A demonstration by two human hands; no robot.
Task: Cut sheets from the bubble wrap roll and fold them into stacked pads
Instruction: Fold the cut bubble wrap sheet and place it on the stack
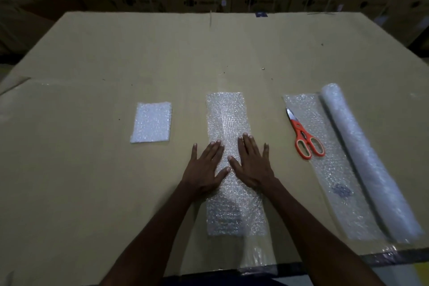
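Bubble wrap in three places: one folded pad [151, 122] at centre left, one long cut sheet [228, 127] mid-frame, one roll [362, 160] at right. Both hands, left hand [204, 169] and right hand [251, 165], press flat with fingers spread on the sheet. One pair of orange scissors [304, 136] lies on the roll's unrolled flap.

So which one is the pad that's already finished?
Look at the big cardboard table. Three lots of bubble wrap lie in a row, and the finished pad is the left one, away from both hands. It is the only small, thick white rectangle; the others are long and see-through.
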